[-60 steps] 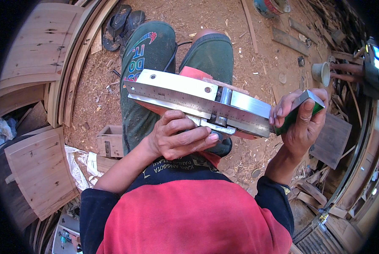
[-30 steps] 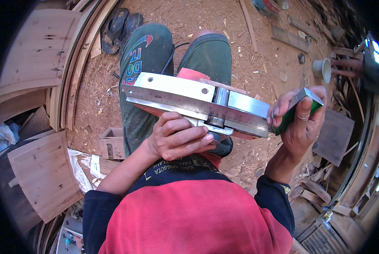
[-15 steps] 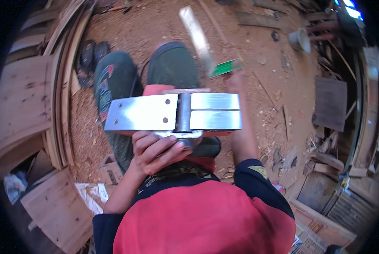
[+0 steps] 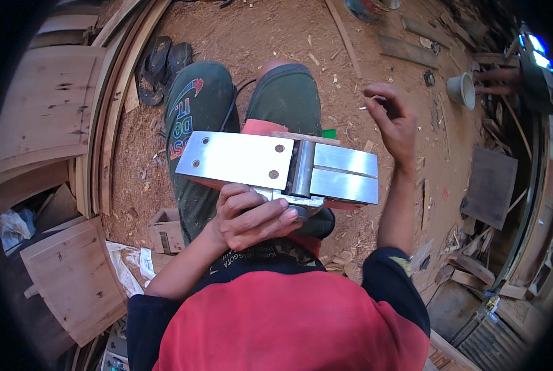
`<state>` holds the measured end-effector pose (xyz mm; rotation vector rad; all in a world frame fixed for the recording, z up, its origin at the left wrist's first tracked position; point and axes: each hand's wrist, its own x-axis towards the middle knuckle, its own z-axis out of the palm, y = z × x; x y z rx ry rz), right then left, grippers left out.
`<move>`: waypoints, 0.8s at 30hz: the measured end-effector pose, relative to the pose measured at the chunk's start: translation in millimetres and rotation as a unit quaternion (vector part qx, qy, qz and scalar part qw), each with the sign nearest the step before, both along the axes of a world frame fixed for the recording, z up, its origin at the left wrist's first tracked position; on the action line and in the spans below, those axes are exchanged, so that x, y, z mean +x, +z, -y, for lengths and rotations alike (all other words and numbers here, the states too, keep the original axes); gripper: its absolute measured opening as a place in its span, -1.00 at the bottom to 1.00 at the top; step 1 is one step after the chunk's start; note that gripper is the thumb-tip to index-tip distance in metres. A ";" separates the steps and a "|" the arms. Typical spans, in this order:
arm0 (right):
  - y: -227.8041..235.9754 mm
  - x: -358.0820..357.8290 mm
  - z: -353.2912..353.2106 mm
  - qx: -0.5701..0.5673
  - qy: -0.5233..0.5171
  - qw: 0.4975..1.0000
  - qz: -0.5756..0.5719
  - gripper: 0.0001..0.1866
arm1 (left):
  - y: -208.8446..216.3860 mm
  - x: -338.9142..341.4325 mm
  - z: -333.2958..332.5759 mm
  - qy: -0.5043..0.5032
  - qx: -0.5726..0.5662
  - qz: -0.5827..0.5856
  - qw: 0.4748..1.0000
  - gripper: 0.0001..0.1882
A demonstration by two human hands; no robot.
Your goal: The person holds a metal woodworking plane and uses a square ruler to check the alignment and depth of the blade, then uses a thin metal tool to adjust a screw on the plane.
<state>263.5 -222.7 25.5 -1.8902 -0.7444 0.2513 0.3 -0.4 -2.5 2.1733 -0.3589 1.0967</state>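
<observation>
Head view: the left hand [image 4: 249, 217] grasps the near side of a planer [image 4: 280, 159] — fingers curled at its edge, polished sole [image 4: 236, 157] facing up beyond them. The right hand [image 4: 395, 123] is apart from the planer, its fingers half-curled — whether they pinch the small pale bit [image 4: 363, 108] at their tips cannot be told. A green piece [image 4: 329, 133] shows past the planer, left of the right fingers.

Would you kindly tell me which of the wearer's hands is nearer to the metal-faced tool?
Left. The left hand grips the near side of the metal-faced tool, while the right hand is apart from it, beyond its right end.
</observation>
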 end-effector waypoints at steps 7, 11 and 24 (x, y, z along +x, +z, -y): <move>109.2 -51.9 -84.6 -0.181 0.451 0.861 0.153 -0.76 | -0.5 3.0 0.1 0.002 -0.003 0.016 1.000 -0.55; 112.0 -51.3 -98.5 -0.260 0.515 0.799 0.170 -0.72 | 1.1 1.9 1.3 0.010 -0.002 0.018 1.000 -0.59; 108.6 -56.9 -94.9 -0.255 0.511 0.782 0.251 -0.74 | 2.8 1.4 -0.5 0.003 0.001 0.008 1.000 -0.58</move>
